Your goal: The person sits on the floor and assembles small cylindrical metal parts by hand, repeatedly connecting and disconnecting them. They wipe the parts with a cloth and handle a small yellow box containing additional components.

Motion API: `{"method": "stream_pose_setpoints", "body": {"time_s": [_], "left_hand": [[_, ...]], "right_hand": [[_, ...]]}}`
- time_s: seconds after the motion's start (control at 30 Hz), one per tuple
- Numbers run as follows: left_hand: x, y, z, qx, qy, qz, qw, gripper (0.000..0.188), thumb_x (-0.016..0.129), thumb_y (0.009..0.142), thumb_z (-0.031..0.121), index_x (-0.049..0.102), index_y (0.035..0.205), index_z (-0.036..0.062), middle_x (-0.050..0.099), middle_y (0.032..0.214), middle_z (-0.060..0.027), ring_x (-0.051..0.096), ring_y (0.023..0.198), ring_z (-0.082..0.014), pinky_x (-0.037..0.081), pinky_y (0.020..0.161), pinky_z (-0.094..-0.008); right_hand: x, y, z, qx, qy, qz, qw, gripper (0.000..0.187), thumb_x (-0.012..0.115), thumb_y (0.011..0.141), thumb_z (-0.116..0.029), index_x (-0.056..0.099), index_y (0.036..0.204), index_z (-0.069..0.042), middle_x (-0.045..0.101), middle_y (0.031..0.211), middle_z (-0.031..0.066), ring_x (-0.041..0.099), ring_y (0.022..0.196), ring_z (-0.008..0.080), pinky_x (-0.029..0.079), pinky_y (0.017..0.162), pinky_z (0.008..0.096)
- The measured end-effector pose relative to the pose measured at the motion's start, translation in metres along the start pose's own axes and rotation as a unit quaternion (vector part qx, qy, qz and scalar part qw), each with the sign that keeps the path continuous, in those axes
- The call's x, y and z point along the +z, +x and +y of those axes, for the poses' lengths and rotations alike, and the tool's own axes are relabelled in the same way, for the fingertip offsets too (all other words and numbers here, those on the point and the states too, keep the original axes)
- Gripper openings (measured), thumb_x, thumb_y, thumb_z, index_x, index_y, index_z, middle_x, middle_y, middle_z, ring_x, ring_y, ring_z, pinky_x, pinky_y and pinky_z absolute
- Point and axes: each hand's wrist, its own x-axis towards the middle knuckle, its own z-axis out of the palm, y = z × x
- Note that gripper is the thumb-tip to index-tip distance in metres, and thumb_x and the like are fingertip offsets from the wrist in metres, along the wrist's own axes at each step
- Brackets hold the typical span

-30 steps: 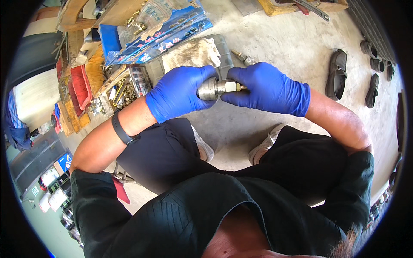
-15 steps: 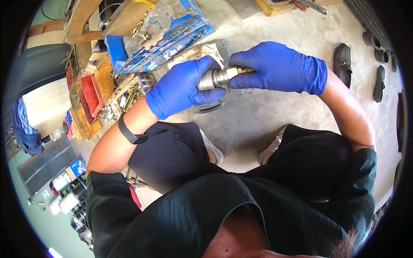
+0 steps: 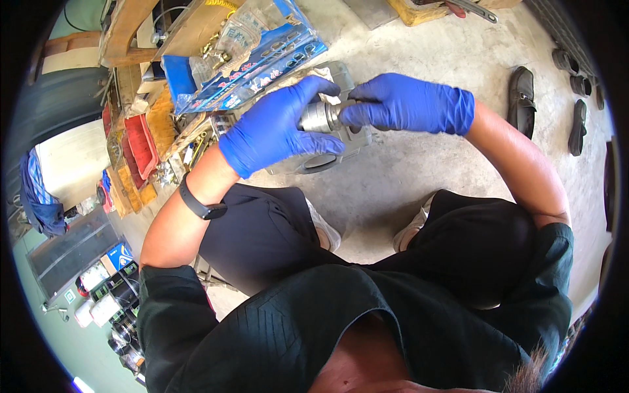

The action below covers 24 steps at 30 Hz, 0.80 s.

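Observation:
A silver cylindrical metal fitting [image 3: 316, 118] with ringed grooves lies sideways between my two blue-gloved hands, above the floor. My left hand [image 3: 272, 131] is wrapped around its left end, thumb above and fingers below. From the other side my right hand [image 3: 413, 105] pinches the fitting's right end with bent fingers, which cover that end. Just beyond and below the hands is a grey plastic case [image 3: 362, 139], partly hidden by them. A whitish cloth or paper [image 3: 325, 73] shows behind my left fingers.
At the upper left, a blue cardboard box [image 3: 288, 49] holds bagged brass parts. Red trays [image 3: 141, 147] and loose metal pieces [image 3: 196, 150] sit left of my left forearm. A black shoe [image 3: 521, 101] lies at the right, and a wrench [image 3: 480, 12] at the top edge.
My right hand has shifted left along the fitting and now covers the brass hex end that showed before. My left hand has moved slightly, and more of the grey case is visible.

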Motion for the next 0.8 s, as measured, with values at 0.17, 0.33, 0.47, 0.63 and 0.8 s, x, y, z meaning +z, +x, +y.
{"method": "stream_pose_setpoints", "body": {"time_s": [0.17, 0.33, 0.47, 0.63, 0.8], "left_hand": [[-0.006, 0.002, 0.0, -0.057, -0.006, -0.007, 0.998, 0.056, 0.083, 0.081, 0.029, 0.059, 0.125, 0.0035, 0.067, 0.107, -0.0151, 0.065, 0.094, -0.0274, 0.05, 0.087, -0.0353], [-0.006, 0.006, 0.003, -0.05, 0.017, -0.01, 0.999, 0.055, 0.084, 0.08, 0.027, 0.061, 0.125, 0.0045, 0.068, 0.103, -0.0162, 0.066, 0.089, -0.0268, 0.051, 0.083, -0.0345], [0.001, 0.008, -0.003, -0.019, 0.008, 0.003, 1.0, 0.058, 0.084, 0.08, 0.031, 0.061, 0.127, 0.0056, 0.069, 0.103, -0.015, 0.067, 0.09, -0.0269, 0.052, 0.082, -0.0352], [0.002, 0.014, -0.007, -0.009, -0.035, 0.047, 0.998, 0.064, 0.084, 0.08, 0.039, 0.06, 0.126, 0.0009, 0.069, 0.099, -0.0171, 0.068, 0.087, -0.0286, 0.053, 0.077, -0.0369], [-0.005, 0.014, -0.006, -0.124, -0.036, -0.047, 0.991, 0.065, 0.083, 0.08, 0.032, 0.058, 0.129, -0.0022, 0.068, 0.106, -0.0135, 0.064, 0.094, -0.0219, 0.05, 0.087, -0.0347]], "right_hand": [[-0.022, 0.001, 0.004, 0.091, 0.06, -0.01, 0.994, 0.057, 0.059, 0.094, -0.06, 0.073, 0.096, -0.004, 0.046, 0.063, 0.0005, 0.045, 0.058, 0.0105, 0.037, 0.055, 0.0283], [-0.016, 0.005, 0.008, -0.011, -0.035, 0.012, 0.999, 0.05, 0.066, 0.095, -0.047, 0.064, 0.117, -0.002, 0.058, 0.071, 0.0094, 0.057, 0.063, 0.0198, 0.046, 0.059, 0.0328], [-0.007, 0.005, 0.006, -0.095, -0.199, 0.082, 0.972, 0.052, 0.067, 0.091, -0.049, 0.063, 0.119, -0.005, 0.068, 0.092, 0.0206, 0.067, 0.087, 0.0381, 0.052, 0.078, 0.0427], [-0.017, 0.001, 0.005, -0.116, -0.238, 0.121, 0.957, 0.046, 0.068, 0.09, -0.046, 0.065, 0.113, -0.005, 0.067, 0.084, 0.0195, 0.067, 0.081, 0.0365, 0.052, 0.073, 0.0428], [-0.017, 0.001, 0.009, -0.116, -0.261, 0.135, 0.949, 0.043, 0.067, 0.09, -0.045, 0.067, 0.105, -0.006, 0.066, 0.078, 0.0196, 0.067, 0.075, 0.0367, 0.052, 0.069, 0.0427]]}}
